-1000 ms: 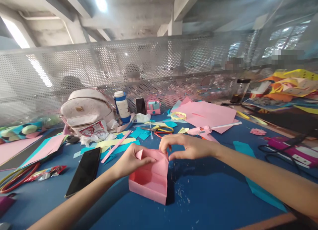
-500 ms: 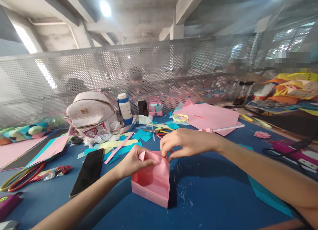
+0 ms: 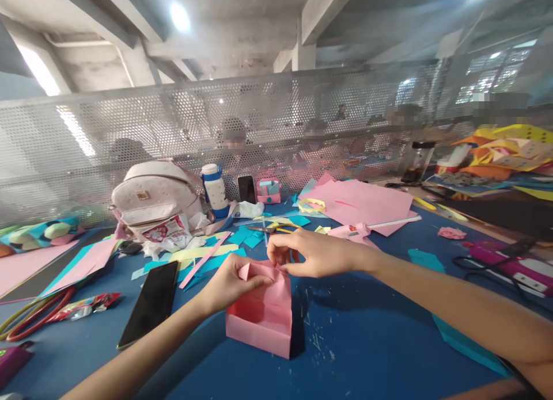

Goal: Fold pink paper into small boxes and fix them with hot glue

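Observation:
A folded pink paper box (image 3: pixel 259 334) stands on the blue table in front of me, its near side low and its back part raised. My left hand (image 3: pixel 235 282) grips the raised paper at the box's upper left, thumb on the inner face and fingers behind. At the top right edge, my right hand (image 3: pixel 302 253) pinches the paper between thumb and bent fingertips; some of those fingers are hidden. Behind my hands lie scissors (image 3: pixel 276 229) among blue paper scraps (image 3: pixel 246 236), with a pink glue gun (image 3: pixel 356 232) to the right.
A black phone (image 3: pixel 149 302) lies left of the box. Further back stand a white backpack (image 3: pixel 155 193), a bottle (image 3: pixel 215 190) and an upright phone (image 3: pixel 246 189). Pink sheets (image 3: pixel 363 198) lie at the back right, a purple power strip (image 3: pixel 510 262) at the right.
My right hand has shifted left along the paper's top edge, uncovering more of the pink glue gun. My left hand keeps its hold. The whole view has moved slightly.

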Demonstrator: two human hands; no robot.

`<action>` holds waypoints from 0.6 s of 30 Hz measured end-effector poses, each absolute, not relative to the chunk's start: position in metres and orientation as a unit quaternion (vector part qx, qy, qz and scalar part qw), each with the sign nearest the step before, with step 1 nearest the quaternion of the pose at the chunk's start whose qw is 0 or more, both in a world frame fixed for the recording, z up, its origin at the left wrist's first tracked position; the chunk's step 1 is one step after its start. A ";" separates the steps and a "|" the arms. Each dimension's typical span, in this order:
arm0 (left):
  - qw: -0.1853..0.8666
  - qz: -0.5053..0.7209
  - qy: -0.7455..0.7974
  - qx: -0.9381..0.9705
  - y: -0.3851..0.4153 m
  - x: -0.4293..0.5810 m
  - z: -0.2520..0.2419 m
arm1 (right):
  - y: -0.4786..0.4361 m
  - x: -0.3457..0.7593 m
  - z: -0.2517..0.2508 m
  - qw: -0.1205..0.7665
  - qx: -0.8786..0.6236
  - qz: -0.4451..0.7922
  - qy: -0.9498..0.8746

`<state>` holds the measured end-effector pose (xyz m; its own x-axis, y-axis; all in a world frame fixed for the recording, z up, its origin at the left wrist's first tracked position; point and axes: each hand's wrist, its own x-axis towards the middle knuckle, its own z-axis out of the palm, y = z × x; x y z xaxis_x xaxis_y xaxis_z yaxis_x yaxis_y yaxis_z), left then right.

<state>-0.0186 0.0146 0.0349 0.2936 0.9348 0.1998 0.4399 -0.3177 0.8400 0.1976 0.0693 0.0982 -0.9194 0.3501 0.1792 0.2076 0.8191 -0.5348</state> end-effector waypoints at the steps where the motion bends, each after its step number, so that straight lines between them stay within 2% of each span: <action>1: 0.343 0.360 0.475 0.726 0.014 -0.018 0.035 | 0.070 0.197 0.097 0.143 -0.153 0.275 -0.938; 9: 0.324 0.377 0.490 0.716 0.015 -0.015 0.034 | 0.072 0.193 0.090 0.156 -0.190 0.350 -0.904; 13: 0.322 0.386 0.501 0.705 0.017 -0.016 0.031 | 0.073 0.195 0.086 0.214 -0.185 0.363 -0.888; 18: 0.363 0.395 0.502 0.678 0.020 -0.018 0.027 | 0.080 0.200 0.082 0.219 -0.172 0.352 -0.894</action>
<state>-0.0184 0.0203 0.0273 0.1841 0.9680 0.1707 0.3939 -0.2318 0.8894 0.2001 0.0802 0.0817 -0.8454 0.4606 0.2704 0.1526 0.6935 -0.7041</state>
